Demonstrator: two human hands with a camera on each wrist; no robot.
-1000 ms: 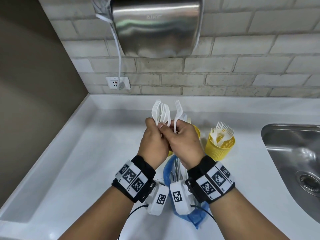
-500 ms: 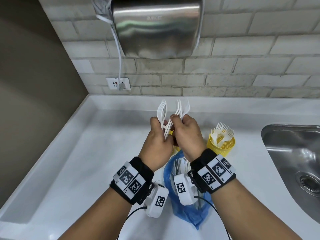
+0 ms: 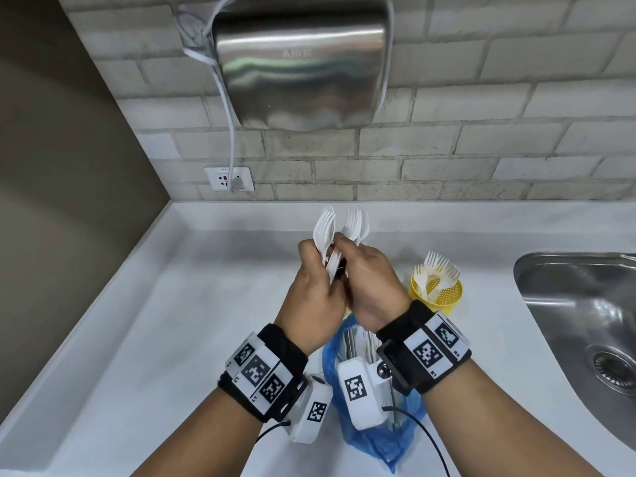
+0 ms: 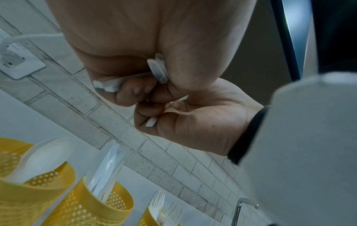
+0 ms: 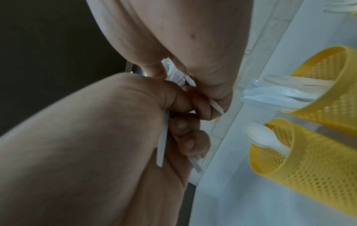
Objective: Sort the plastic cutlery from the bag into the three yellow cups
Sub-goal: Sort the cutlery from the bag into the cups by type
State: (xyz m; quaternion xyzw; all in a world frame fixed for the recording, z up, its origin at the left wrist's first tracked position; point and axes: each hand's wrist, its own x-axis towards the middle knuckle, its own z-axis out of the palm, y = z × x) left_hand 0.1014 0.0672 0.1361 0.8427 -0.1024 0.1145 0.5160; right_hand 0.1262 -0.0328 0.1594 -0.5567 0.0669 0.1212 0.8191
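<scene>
Forks (image 3: 339, 232) stand upright, tines up, handles clasped in both the left hand (image 3: 315, 297) and right hand (image 3: 370, 287).

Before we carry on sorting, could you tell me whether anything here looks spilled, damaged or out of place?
Nothing stands out: the three perforated yellow plastic cups stand upright, each holding one cutlery type, and both hands hold white plastic forks.

The left hand (image 3: 315, 297) and right hand (image 3: 370, 287) now press together at frame centre, gripping one tight bunch of white forks (image 3: 339, 228), where a second ago they held spread, separate clusters.
</scene>
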